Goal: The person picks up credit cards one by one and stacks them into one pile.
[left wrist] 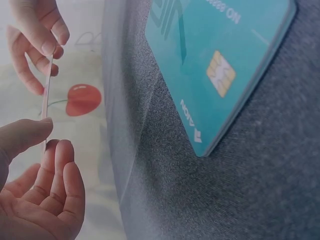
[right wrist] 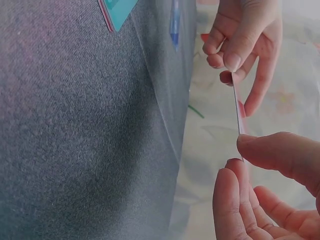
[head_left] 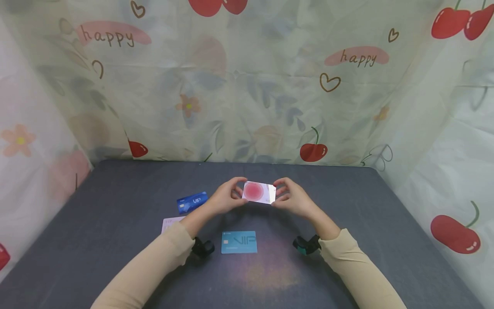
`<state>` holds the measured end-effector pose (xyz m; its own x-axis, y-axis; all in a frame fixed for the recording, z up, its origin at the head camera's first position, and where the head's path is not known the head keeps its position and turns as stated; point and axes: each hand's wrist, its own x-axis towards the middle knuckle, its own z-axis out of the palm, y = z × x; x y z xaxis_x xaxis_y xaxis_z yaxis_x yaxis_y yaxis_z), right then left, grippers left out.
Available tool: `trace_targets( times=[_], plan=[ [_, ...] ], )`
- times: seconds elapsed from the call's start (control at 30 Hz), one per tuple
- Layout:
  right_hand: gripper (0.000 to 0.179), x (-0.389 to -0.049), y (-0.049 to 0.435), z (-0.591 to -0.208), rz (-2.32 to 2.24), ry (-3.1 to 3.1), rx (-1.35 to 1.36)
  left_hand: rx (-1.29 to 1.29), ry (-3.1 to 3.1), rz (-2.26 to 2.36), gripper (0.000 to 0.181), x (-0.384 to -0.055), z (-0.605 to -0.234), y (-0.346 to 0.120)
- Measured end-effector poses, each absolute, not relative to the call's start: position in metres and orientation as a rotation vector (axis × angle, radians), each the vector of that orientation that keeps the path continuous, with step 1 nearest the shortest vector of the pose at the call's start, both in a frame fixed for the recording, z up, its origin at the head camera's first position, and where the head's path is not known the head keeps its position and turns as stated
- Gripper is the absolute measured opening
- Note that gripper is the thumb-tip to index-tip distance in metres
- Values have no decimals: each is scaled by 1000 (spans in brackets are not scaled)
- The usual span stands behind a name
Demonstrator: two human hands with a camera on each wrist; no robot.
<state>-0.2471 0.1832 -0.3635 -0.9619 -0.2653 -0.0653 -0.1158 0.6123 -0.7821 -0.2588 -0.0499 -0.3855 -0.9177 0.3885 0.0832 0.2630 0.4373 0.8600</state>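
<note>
Both hands hold up a thin white-and-pink card (head_left: 259, 192) with a round red-pink patch, raised above the dark table. My left hand (head_left: 227, 196) pinches its left edge between thumb and fingers. At the opposite edge, my right hand (head_left: 292, 197) grips it the same way, near a bright glare on the corner. Seen almost edge-on in the left wrist view, the card (left wrist: 48, 90) spans the gap between the hands. Below it on the table lies a teal VIP card (head_left: 239, 242) with a chip, between the two forearms.
A blue VIP card (head_left: 191, 202) lies beside the left wrist. Nearer, a pale lilac card (head_left: 170, 222) is partly hidden under the left forearm. The dark table (head_left: 332, 180) meets a printed curtain (head_left: 239, 107) at the back, and curtains hang on both sides.
</note>
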Motion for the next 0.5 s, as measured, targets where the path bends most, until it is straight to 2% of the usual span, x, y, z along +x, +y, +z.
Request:
trace_targets(
  times=[0.5],
  plan=[
    [54, -245, 178, -364, -1277, 2646, -355, 545, 2532, 1504, 60, -255, -386, -59]
  ],
)
